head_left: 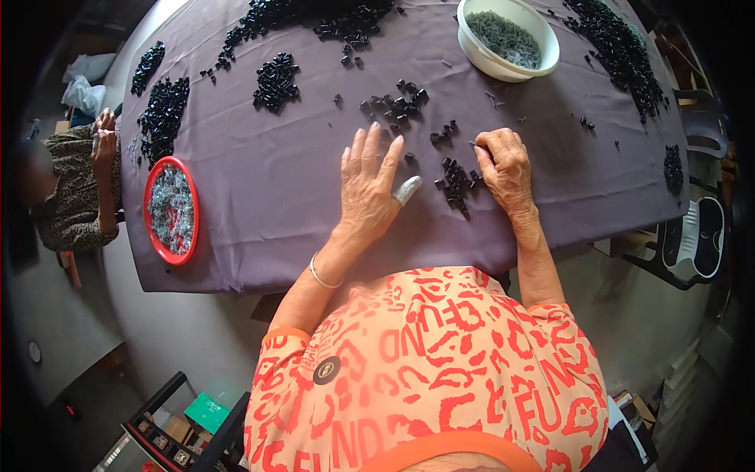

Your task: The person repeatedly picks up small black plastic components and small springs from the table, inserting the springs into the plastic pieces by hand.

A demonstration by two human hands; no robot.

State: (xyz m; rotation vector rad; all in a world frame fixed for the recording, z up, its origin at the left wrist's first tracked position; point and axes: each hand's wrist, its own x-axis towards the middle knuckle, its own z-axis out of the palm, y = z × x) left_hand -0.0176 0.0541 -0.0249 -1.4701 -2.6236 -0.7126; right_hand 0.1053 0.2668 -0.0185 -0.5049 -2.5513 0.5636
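Observation:
My left hand (pixel 368 177) rests over the cloth with fingers spread, a silvery wrap (pixel 407 189) around its thumb. No object shows in that hand. Just beyond its fingertips lies a loose cluster of small black plastic pieces (pixel 403 104). Closed in a pinch, my right hand (pixel 507 169) has a thin grey pin-like piece (pixel 473 143) poking out from between thumb and finger. A small pile of black pieces (pixel 456 186) sits between the two hands, close to the right one.
A purple cloth (pixel 267 181) covers the table. Beyond my right hand stands a white bowl (pixel 507 73) of thin grey pieces; a red basket (pixel 195 224) of clear pieces is at left. More black piles (pixel 277 82) lie around. Another person's hand (pixel 104 148) is at the left edge.

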